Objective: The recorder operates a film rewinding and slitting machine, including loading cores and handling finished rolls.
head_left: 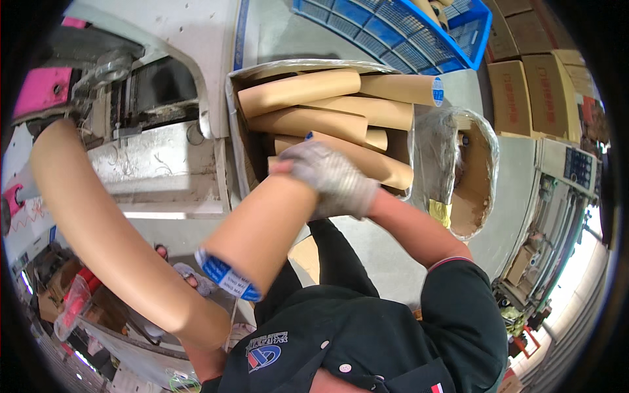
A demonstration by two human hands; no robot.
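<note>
My right hand, in a greyish-white glove, is closed around the upper end of a brown cardboard tube. This tube slants down to the left, and a blue and white printed band shows at its lower end. A longer brown tube runs diagonally along my left forearm. Beside it shows a grey glove with bare fingertips, seemingly my left hand, curled against the tube and partly hidden by it. Under and beyond my right hand, several similar tubes lie stacked in an open carton.
Behind the carton stands a blue plastic crate with tubes inside. A plastic-wrapped open carton is to the right. A white machine with pink parts occupies the left. Closed cardboard boxes are stacked at the far right.
</note>
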